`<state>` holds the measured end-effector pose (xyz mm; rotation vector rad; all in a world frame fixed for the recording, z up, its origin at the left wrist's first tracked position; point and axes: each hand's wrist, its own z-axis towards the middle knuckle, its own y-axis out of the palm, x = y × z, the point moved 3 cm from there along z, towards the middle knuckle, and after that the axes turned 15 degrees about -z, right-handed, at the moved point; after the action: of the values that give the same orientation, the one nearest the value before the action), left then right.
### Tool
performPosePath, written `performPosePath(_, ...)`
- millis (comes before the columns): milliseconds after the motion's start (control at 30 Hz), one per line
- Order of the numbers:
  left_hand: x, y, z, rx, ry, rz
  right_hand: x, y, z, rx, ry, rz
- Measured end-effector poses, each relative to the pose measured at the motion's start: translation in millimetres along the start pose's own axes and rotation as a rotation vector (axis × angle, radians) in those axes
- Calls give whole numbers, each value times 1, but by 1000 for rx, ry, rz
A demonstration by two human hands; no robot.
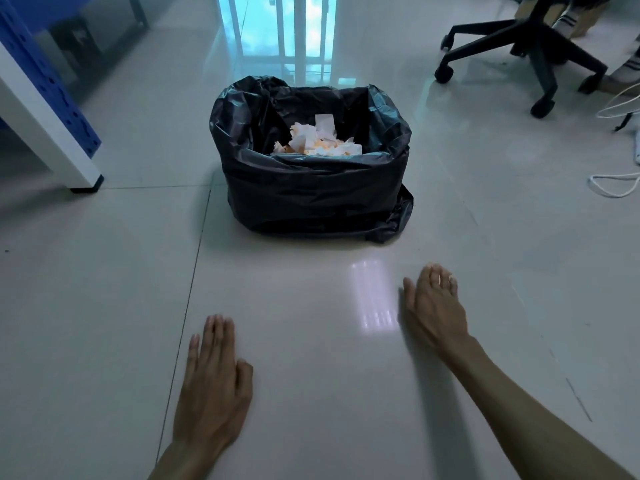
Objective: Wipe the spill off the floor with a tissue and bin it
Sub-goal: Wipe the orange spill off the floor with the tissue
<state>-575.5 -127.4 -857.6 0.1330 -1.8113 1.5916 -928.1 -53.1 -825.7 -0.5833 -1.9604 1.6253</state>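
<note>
A bin lined with a black plastic bag (311, 188) stands on the pale tiled floor (311, 375) ahead of me. Inside it lie several crumpled white tissues (318, 140) stained orange. My left hand (211, 389) is flat, palm down, low over the floor at the lower left, fingers together, holding nothing. My right hand (433, 306) reaches forward at the right, palm down with fingers slightly curled, and nothing shows in it. No spill is visible on the glossy tiles between my hands and the bin.
A white and blue table leg (52, 133) stands at the left. A black office chair base (519, 53) on castors is at the back right, with a person's feet beside it. White cables (616, 181) lie at the right edge.
</note>
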Motion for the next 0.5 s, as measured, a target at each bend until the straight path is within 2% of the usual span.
performPosePath(67, 0, 1, 0, -2, -2, 9, -34, -6, 3, 23, -40, 27)
performPosePath(133, -3, 1, 0, -2, -9, 15, -85, -8, 3, 35, -158, 32)
performPosePath(333, -6, 1, 1, 8, 2, -3, -229, -8, -47, 145, -653, 29)
performPosePath(433, -6, 1, 0, -1, 17, 11, -236, -5, -64, 182, -846, -5)
performPosePath(500, -2, 0, -1, 3, 13, 2, -212, -5, -60, 223, -874, -35)
